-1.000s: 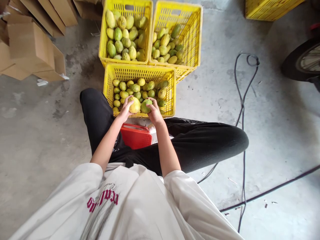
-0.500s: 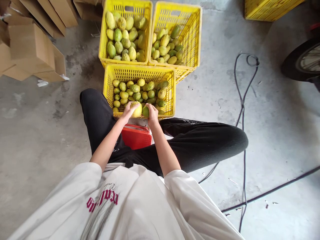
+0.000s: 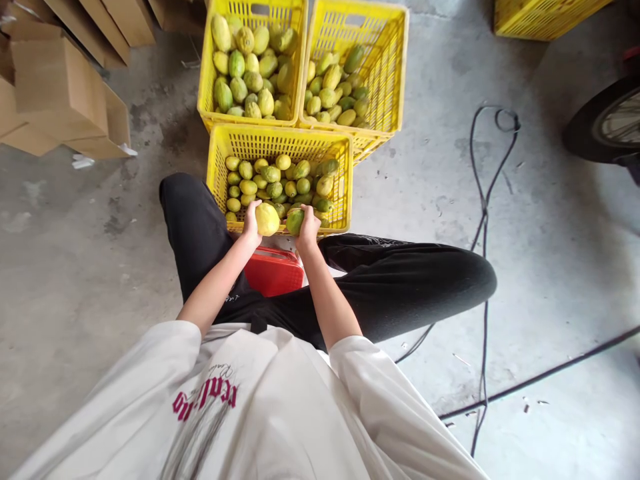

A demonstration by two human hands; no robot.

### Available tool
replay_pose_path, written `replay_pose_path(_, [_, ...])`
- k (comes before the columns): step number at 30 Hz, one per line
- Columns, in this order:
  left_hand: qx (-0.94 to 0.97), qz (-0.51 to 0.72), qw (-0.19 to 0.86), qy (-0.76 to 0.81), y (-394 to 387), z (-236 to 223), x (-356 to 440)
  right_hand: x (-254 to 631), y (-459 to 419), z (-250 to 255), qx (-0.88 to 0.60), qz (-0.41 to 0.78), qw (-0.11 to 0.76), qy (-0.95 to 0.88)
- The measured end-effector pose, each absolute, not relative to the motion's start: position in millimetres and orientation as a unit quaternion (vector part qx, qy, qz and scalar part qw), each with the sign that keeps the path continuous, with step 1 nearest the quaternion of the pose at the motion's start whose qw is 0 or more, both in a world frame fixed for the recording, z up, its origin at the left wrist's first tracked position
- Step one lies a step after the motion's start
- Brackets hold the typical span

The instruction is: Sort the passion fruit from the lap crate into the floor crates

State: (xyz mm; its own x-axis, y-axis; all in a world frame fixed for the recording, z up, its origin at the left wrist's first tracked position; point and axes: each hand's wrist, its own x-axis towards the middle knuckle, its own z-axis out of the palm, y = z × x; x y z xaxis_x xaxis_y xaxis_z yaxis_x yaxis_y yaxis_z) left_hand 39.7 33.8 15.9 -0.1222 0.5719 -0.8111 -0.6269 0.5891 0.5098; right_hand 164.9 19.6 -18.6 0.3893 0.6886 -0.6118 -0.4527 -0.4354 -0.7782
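My left hand (image 3: 251, 223) is closed around a rounded yellow melon-like fruit (image 3: 268, 219). Beside it, my right hand (image 3: 309, 228) grips a greener fruit (image 3: 295, 221) of the same sort, thumb on top. A small gap separates the two fruits. Both are held over the near rim of a yellow slatted plastic crate (image 3: 345, 143). Inside that crate lie several small oval green-and-yellow fruits (image 3: 271, 174), in rows on the left and more loosely on the right.
Two more yellow crates, a left one (image 3: 204, 87) and a right one (image 3: 397, 73), stand behind with larger fruits. A red plastic object (image 3: 273, 273) sits between my legs. Cardboard boxes (image 3: 60, 87) are at left; a black cable (image 3: 485, 213) and a wheel (image 3: 613, 120) at right.
Both hands have drawn slightly toward me and turned the fruits in their grip. The two fruits have moved a little farther apart, the yellow one to the left.
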Motion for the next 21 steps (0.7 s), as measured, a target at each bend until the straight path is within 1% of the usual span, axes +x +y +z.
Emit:
replay_pose_path(3, [-0.048,0.464,0.680,0.566,37,14,36,172,24,-14,-0.618,0.574,0.535,0.047])
replay_pose_path(6, [-0.048,0.473,0.685,0.552,39,17,34,181,26,-11,-0.553,0.621,0.547,0.095])
replay_pose_path(8, [-0.037,0.465,0.695,0.547,40,21,33,186,27,-12,-0.525,0.634,0.559,0.102])
replay_pose_path(11, [-0.019,0.448,0.704,0.550,39,26,32,190,28,-16,-0.522,0.633,0.565,0.087])
replay_pose_path(16, [-0.041,0.445,0.686,0.574,37,28,32,190,27,-19,-0.530,0.630,0.560,0.087])
replay_pose_path(21, [-0.079,0.439,0.670,0.594,40,22,30,186,21,-18,-0.505,0.678,0.529,0.071])
